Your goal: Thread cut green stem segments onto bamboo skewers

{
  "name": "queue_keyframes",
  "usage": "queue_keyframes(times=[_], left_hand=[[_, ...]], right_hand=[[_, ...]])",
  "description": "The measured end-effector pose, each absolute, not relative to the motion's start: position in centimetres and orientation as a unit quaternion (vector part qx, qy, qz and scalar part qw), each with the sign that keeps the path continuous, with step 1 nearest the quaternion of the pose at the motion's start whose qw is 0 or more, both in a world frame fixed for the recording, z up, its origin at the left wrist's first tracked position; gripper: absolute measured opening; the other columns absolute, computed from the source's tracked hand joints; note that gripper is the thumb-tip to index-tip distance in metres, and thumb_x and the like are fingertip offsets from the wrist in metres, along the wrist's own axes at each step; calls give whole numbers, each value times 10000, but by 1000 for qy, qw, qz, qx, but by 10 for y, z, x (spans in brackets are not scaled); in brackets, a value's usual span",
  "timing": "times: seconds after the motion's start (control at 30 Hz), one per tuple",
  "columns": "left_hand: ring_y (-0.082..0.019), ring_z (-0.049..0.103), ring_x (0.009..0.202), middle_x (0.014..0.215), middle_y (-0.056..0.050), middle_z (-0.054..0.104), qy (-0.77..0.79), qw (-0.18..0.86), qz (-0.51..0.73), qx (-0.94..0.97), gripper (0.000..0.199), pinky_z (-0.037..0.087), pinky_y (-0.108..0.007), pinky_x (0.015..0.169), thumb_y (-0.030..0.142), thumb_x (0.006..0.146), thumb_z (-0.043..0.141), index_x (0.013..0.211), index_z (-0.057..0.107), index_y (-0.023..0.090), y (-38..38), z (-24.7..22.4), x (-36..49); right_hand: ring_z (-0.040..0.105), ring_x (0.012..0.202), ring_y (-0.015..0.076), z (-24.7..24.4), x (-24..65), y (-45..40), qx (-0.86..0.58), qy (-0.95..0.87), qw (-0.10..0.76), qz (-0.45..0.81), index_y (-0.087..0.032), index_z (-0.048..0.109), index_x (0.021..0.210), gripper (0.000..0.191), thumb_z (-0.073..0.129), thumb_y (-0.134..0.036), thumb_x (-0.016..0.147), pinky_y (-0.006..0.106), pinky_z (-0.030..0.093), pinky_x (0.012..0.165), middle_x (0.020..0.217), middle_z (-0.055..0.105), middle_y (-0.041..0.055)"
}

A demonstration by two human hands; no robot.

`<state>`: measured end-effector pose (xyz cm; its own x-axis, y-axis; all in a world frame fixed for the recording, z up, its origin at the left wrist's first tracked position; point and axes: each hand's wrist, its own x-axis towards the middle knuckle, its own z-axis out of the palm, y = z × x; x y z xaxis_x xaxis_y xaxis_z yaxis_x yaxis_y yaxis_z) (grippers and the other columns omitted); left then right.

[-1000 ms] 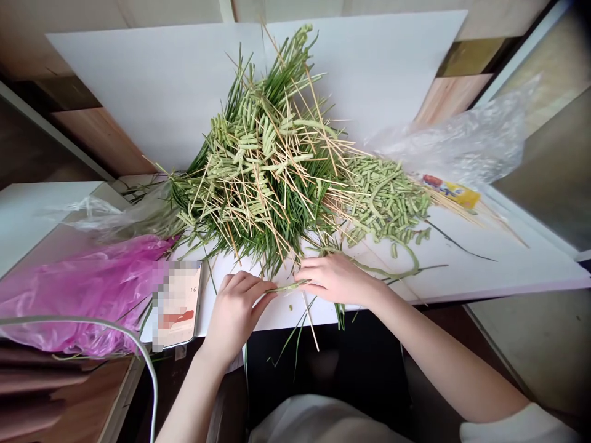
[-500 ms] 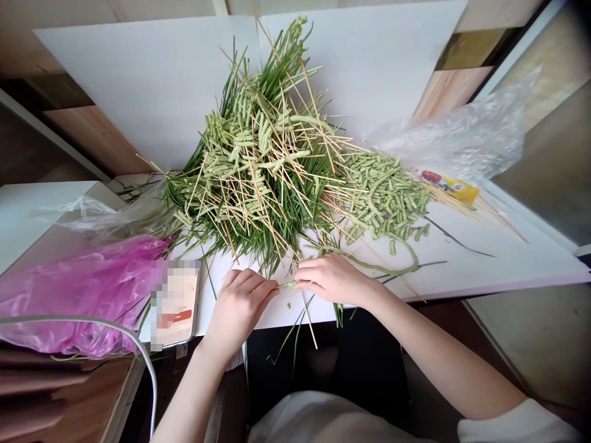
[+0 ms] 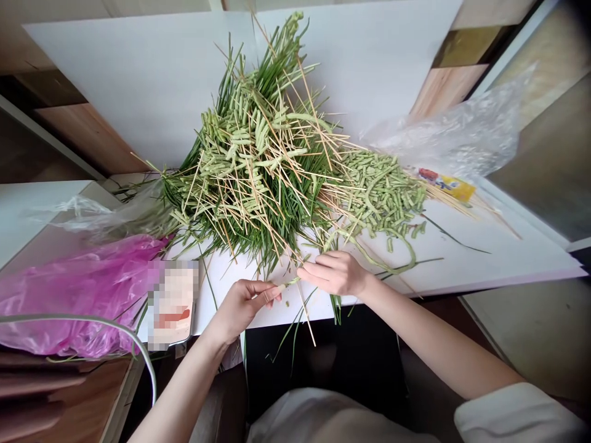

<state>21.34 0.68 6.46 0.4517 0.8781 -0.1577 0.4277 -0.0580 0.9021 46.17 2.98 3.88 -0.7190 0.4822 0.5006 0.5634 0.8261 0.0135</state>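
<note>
**Left hand (image 3: 244, 311) and right hand (image 3: 335, 274) on one green strand (image 3: 289, 282), live at the table's near edge!**
On my feed, the left fingers (image 3: 265, 289) are pressed together, pinching the strand's end against the thumb, while the right fingers (image 3: 318, 269) curl around it just beside them. The strand sits right in front of a big pile of green stalks and wooden sticks (image 3: 258, 160), above the white table (image 3: 466, 258). To the right of the pile lies a mound of chopped green pieces (image 3: 383, 194); over on the left, a pink bag (image 3: 74, 295) and a pixelated phone (image 3: 173, 304).
</note>
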Motion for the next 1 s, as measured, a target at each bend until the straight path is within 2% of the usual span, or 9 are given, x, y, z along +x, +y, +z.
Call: queue_keyframes(times=[0.1,0.23,0.3,0.4,0.53,0.63,0.8,1.0], left_hand=[[-163,558,586,578,-9,645,475,554,233,643,436,489,-316,656,566,865,639,670,745,191,4,65,212],[-160,557,561,590,-22,655,485,565,245,621,472,498,-310,608,620,841,650,641,723,199,3,70,179],[-175,606,603,628,-28,694,509,512,240,648,457,508,-306,625,610,842,658,638,724,206,7,70,161],[-227,687,758,845,-60,778,547,362,219,723,428,527,-330,692,628,829,665,744,771,222,15,64,153],[-251,674,797,944,-80,778,536,186,229,791,483,541,-365,682,643,869,613,1115,764,255,24,56,164],[-290,653,936,1006,-98,772,528,132,249,801,450,538,-371,685,612,901,592,1113,749,247,27,59,165],[-232,671,857,1020,-74,770,551,173,263,773,360,494,-300,617,535,950,567,1045,751,241,26,74,170],[-220,674,869,934,-45,759,463,206,271,818,291,517,-340,785,478,940,625,1070,726,238,21,77,216]], right_hand=[[593,583,102,34,473,36,-287,-922,247,-87,-310,784,974,305,501,-210,1030,254,404,471,863,774,-22],[586,534,128,32,520,55,-383,-877,271,-107,-264,792,922,421,399,-198,1056,264,445,471,704,730,17],[649,650,182,34,542,63,-431,-849,283,-117,-216,789,940,393,415,-189,1056,315,498,555,787,754,70],[683,768,196,34,546,66,-430,-855,272,-96,-221,787,960,318,486,-140,1023,314,517,626,919,775,58],[651,698,145,32,516,56,-404,-880,246,-44,-238,792,952,274,547,-126,999,248,467,563,889,763,14],[628,652,126,35,499,49,-398,-886,238,-12,-235,795,972,245,570,-143,1002,234,437,544,864,753,10],[660,658,131,41,480,44,-381,-894,233,37,-218,797,1026,126,699,-207,948,237,462,565,880,768,6],[726,785,170,45,453,38,-370,-892,245,85,-201,756,1131,221,751,-193,911,254,520,639,970,787,23]])
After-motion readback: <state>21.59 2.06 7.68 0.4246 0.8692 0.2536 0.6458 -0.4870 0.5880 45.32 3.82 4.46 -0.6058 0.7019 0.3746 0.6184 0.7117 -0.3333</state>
